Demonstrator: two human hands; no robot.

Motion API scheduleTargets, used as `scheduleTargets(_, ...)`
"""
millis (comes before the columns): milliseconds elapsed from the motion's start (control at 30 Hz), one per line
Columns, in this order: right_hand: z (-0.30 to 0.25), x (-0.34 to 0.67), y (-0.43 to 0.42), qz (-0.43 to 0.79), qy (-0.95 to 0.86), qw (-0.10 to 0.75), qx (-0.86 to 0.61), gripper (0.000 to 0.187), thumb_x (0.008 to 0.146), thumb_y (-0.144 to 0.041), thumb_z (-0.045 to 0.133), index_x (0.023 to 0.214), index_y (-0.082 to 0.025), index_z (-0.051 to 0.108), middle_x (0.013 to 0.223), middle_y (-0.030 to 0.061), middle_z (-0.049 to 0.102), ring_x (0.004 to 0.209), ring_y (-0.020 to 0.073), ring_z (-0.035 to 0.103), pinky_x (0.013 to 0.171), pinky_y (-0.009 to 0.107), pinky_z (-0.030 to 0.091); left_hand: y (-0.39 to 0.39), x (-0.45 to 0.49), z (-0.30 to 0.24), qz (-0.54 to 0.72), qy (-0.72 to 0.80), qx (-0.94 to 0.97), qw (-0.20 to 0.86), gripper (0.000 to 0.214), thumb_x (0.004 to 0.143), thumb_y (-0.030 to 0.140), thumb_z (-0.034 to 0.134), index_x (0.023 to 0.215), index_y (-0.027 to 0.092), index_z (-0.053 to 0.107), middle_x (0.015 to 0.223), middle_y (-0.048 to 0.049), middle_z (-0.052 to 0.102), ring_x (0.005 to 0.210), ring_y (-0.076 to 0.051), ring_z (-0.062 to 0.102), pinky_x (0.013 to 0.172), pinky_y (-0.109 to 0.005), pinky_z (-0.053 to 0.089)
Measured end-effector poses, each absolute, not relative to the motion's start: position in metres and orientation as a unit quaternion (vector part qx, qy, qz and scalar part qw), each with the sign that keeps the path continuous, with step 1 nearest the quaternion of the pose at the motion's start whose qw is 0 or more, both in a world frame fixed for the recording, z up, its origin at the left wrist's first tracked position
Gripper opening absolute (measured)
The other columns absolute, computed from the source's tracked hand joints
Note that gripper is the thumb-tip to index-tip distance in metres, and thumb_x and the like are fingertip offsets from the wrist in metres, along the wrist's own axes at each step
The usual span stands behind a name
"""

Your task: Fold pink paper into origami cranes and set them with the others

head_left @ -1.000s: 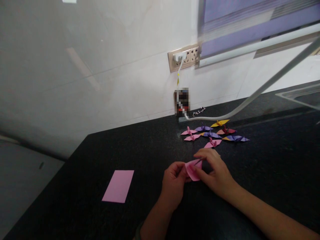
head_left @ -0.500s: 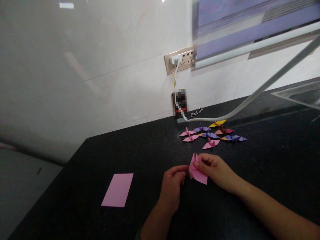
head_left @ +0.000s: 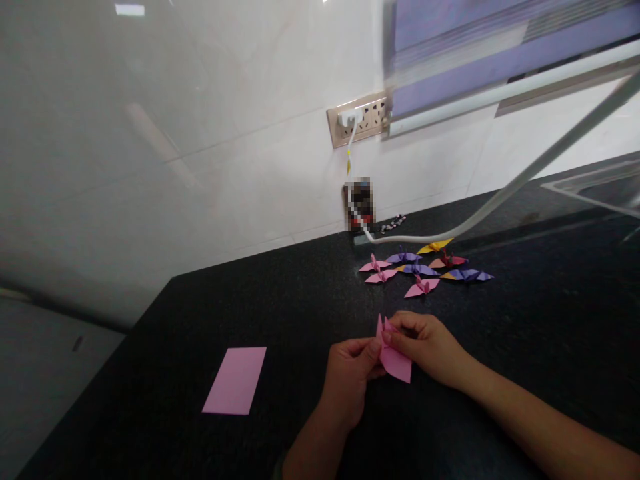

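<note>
Dim soft light, glare streaks on glossy white wall tiles (head_left: 150,133), blurred purple window blind (head_left: 475,53), murky black speckled countertop (head_left: 240,300).

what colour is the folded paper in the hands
Pink; the folded paper shows best in the head view.

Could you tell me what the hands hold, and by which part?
A folded pink paper: left hand pinches its left edge, right hand its upper part.
</note>
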State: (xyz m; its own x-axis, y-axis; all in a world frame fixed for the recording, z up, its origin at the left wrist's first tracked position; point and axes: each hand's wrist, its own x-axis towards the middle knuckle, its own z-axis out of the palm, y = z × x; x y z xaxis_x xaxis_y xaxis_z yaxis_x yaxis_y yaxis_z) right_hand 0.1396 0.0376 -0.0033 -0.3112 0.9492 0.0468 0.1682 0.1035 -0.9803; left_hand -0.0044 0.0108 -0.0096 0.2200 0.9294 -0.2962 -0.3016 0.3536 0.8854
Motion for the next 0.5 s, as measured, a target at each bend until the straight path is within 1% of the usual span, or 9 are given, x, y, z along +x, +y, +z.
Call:
scheduleTargets(100,-0.0022,0.1400,0.0370,0.504,-0.634,0.389,-0.438,0.014,0.073,-0.023,0.051,0.063,-0.014,0.056,0.060,-0.0019,0.047,0.053,0.0080,0.044,0.046,0.018,0.035,0.0103,-0.0038,-0.0073,0.426,0.466,0.385,0.673,0.033,0.068,0.034,0.058,0.086,0.007,0.065,0.071,-0.0089,0.063,0.063,-0.015,0.057,0.065,-0.032,0.046)
scheduleTargets(233,-0.0025,0.1391,0.0356,0.527,-0.617,0.391,-0.435,0.015,0.074,-0.023,0.050,0.063,-0.014,0.055,0.058,-0.0029,0.045,0.051,0.0074,0.042,0.045,0.018,0.034,0.0101,-0.0039,-0.0049,0.413,0.491,0.423,0.640,0.033,0.069,0.035,0.056,0.088,0.010,0.065,0.071,-0.0074,0.063,0.061,-0.014,0.057,0.063,-0.031,0.047)
scheduleTargets(367,-0.0037,0.1381,0.0348,0.548,-0.602,0.389,-0.431,0.014,0.073,-0.023,0.050,0.065,-0.014,0.056,0.058,-0.0027,0.046,0.050,0.0077,0.042,0.046,0.019,0.034,0.0103,-0.0040,-0.0044,0.408,0.508,0.442,0.617,0.033,0.068,0.036,0.057,0.086,0.011,0.065,0.068,-0.0062,0.063,0.060,-0.014,0.056,0.061,-0.029,0.047)
scheduleTargets(500,-0.0033,0.1377,0.0353,0.541,-0.606,0.384,-0.439,0.016,0.074,-0.025,0.049,0.064,-0.014,0.055,0.058,-0.0025,0.046,0.052,0.0080,0.042,0.047,0.020,0.034,0.0104,-0.0037,-0.0043,0.402,0.518,0.469,0.592,0.031,0.069,0.037,0.055,0.083,0.011,0.066,0.065,-0.0050,0.062,0.058,-0.013,0.055,0.056,-0.025,0.046)
